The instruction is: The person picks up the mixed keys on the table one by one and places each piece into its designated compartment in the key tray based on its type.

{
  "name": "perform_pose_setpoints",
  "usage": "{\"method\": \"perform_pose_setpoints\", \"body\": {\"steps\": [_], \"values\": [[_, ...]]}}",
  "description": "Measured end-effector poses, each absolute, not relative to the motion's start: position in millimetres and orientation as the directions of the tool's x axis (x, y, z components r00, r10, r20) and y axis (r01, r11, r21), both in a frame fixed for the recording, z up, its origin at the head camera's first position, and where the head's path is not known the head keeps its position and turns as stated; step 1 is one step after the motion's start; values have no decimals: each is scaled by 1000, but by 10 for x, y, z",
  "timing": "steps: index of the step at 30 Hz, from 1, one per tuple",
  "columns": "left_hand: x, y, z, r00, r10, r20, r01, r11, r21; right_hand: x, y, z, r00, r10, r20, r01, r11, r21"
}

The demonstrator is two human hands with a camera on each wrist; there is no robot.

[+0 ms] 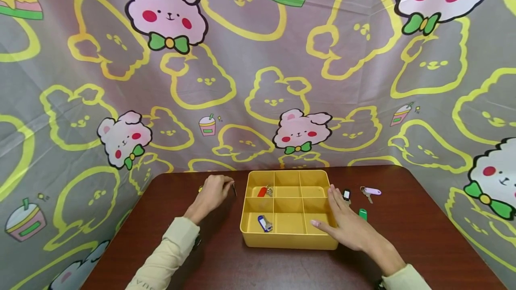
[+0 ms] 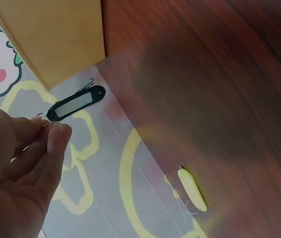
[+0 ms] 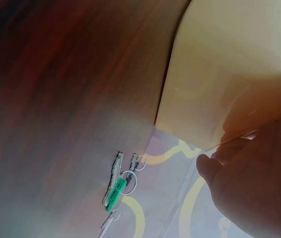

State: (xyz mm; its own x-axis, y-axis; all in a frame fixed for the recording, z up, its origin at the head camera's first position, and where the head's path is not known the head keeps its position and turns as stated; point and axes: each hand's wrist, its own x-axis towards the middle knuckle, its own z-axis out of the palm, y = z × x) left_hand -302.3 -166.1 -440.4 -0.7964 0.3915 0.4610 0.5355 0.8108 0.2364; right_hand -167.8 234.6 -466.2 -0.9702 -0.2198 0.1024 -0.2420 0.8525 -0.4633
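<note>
Between thumb and fingertips, my left hand [image 1: 210, 195] pinches the ring end of a key with a black tag [image 2: 76, 105], held up left of the yellow divided box [image 1: 289, 241]. My right hand [image 1: 350, 223] lies along the box's right side with its fingers extended and its thumb over the front right compartment. A key with a red tag [image 1: 262, 191] lies in the back left compartment. In the front left one is a key with a blue tag [image 1: 264, 223]. A yellow tag [image 2: 192, 190] with a ring lies on the table near my left hand, mostly hidden in the head view.
Right of the box, the brown table [image 1: 427, 240] holds keys with a black-framed tag [image 1: 346, 194], a lilac tag [image 1: 372, 191] and a green tag [image 1: 363, 214]. A patterned cloth [image 1: 242, 79] hangs behind the table and along its sides.
</note>
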Motion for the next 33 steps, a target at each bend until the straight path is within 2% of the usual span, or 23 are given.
{"method": "perform_pose_setpoints", "body": {"steps": [4, 11, 20, 33], "values": [[-3025, -1647, -4387, -794, 376, 478, 536, 803, 259, -1685, 2349, -4663, -971, -219, 99, -240, 854, -461], [-3004, -1631, -4342, -861, 300, 412, 473, 771, 426, -1683, 2348, -4662, -970, -219, 103, -242, 855, -459], [-2970, -1657, -4272, -895, 245, 373, 428, 707, 563, -1679, 2345, -4669, -970, -216, 114, -244, 859, -450], [-2968, -1681, -4230, -911, 200, 362, 399, 655, 642, -1667, 2333, -4658, -970, -214, 119, -245, 863, -442]]}}
